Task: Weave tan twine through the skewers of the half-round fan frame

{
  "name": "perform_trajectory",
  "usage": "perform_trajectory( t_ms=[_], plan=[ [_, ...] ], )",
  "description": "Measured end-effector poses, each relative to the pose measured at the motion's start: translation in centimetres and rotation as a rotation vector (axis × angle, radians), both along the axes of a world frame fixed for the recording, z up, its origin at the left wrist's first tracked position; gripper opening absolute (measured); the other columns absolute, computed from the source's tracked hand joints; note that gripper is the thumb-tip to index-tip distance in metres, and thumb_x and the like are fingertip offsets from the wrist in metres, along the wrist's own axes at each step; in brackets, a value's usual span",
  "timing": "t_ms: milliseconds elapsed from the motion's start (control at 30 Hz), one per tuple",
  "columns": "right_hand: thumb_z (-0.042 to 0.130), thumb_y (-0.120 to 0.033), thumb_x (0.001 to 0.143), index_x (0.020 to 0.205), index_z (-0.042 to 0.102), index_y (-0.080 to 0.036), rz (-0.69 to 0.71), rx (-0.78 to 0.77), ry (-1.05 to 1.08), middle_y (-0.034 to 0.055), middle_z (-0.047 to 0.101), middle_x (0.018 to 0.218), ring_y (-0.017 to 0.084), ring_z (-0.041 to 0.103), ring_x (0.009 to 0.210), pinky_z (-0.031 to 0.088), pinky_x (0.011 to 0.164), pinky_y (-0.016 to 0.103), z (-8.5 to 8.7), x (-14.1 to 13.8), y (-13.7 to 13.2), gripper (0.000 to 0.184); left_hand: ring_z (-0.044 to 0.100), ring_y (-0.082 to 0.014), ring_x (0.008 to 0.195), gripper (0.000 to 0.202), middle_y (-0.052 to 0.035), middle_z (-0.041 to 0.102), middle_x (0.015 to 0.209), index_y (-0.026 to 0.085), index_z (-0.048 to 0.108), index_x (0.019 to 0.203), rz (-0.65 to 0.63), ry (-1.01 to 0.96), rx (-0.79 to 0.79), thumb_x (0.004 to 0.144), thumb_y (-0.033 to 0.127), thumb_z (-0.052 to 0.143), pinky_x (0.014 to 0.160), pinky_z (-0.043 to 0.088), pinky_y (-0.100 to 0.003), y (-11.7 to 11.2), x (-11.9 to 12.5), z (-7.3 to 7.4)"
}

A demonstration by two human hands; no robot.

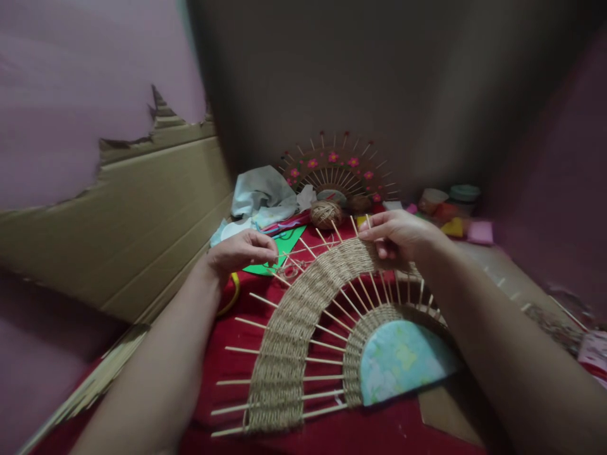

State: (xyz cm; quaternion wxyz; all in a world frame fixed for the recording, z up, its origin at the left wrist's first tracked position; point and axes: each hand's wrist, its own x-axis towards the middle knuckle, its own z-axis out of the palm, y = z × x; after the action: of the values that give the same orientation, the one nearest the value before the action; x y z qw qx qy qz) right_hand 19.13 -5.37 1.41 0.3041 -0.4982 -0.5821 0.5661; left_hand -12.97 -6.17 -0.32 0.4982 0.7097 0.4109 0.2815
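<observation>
A half-round woven fan (289, 328) of thin wooden sticks and twisted brown cord lies over the red cloth, with a blue-green patterned half disc (408, 360) at its centre. My right hand (393, 234) pinches the outer rim of the weave near the top, beside the stick ends. Left of the fan, my left hand (246, 248) is closed, thumb against fingers, on a thin cord (308, 248). That cord runs taut from it across the sticks toward my right hand. Part of the fan's right side is hidden behind my right forearm.
A ball of twine (326, 214) sits behind the fan, near a green sheet (284, 249). Farther back stands a flower-painted fan (332, 167). Torn cardboard (165, 170) leans at the left, above a bundle of thin sticks (95, 385). Lidded tubs (465, 193) are at the back right.
</observation>
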Motion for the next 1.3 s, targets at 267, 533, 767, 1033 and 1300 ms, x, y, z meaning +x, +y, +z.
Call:
perform_trajectory(
  t_ms=[267, 533, 767, 1033, 1300],
  plan=[
    [0.067, -0.021, 0.065, 0.070, 0.056, -0.019, -0.020, 0.048, 0.003, -0.0036, 0.048, 0.043, 0.007, 0.038, 0.032, 0.027, 0.030, 0.020, -0.1, 0.2, 0.1, 0.012, 0.046, -0.0074, 0.049, 0.015, -0.0016, 0.057, 0.054, 0.012, 0.069, 0.066, -0.076, 0.200, -0.066, 0.067, 0.027, 0.067, 0.046, 0.035, -0.019, 0.0, 0.9, 0.3],
    [0.066, -0.018, 0.064, 0.067, 0.056, -0.018, -0.012, 0.041, 0.055, -0.0033, 0.047, 0.046, 0.005, 0.040, 0.032, 0.026, 0.029, 0.018, 0.3, 0.1, -0.1, 0.010, 0.055, -0.0128, 0.057, 0.012, -0.0044, 0.063, 0.063, 0.015, 0.070, 0.064, -0.349, 0.155, -0.221, 0.067, 0.026, 0.068, 0.057, 0.043, -0.025, 0.2, 3.4, -1.7],
    [0.064, -0.020, 0.067, 0.067, 0.056, -0.018, -0.001, 0.004, 0.061, -0.0044, 0.044, 0.044, 0.005, 0.041, 0.032, 0.026, 0.030, 0.019, 0.4, 0.4, -0.1, 0.008, 0.062, -0.0191, 0.070, 0.012, -0.0081, 0.070, 0.076, 0.018, 0.073, 0.073, -0.426, 0.176, -0.161, 0.067, 0.027, 0.068, 0.066, 0.048, -0.031, 0.8, 3.8, -2.5],
    [0.066, -0.016, 0.064, 0.065, 0.056, -0.017, -0.029, 0.008, 0.072, -0.0041, 0.046, 0.045, 0.005, 0.041, 0.031, 0.026, 0.029, 0.018, 0.7, 0.6, -0.2, 0.010, 0.062, -0.0187, 0.088, 0.029, -0.0092, 0.069, 0.098, 0.015, 0.069, 0.097, -0.373, -0.049, -0.258, 0.068, 0.014, 0.065, 0.081, 0.046, -0.029, 0.1, 3.5, -1.8],
    [0.068, -0.018, 0.060, 0.063, 0.057, -0.016, -0.076, 0.045, 0.066, -0.0032, 0.047, 0.047, 0.004, 0.040, 0.032, 0.025, 0.028, 0.017, 0.7, 0.6, -0.3, 0.011, 0.064, -0.0228, 0.079, 0.036, -0.0164, 0.069, 0.089, 0.005, 0.066, 0.098, -0.296, -0.416, -0.378, 0.067, 0.023, 0.065, 0.074, 0.048, -0.034, -0.5, 3.8, -2.4]
  ],
)
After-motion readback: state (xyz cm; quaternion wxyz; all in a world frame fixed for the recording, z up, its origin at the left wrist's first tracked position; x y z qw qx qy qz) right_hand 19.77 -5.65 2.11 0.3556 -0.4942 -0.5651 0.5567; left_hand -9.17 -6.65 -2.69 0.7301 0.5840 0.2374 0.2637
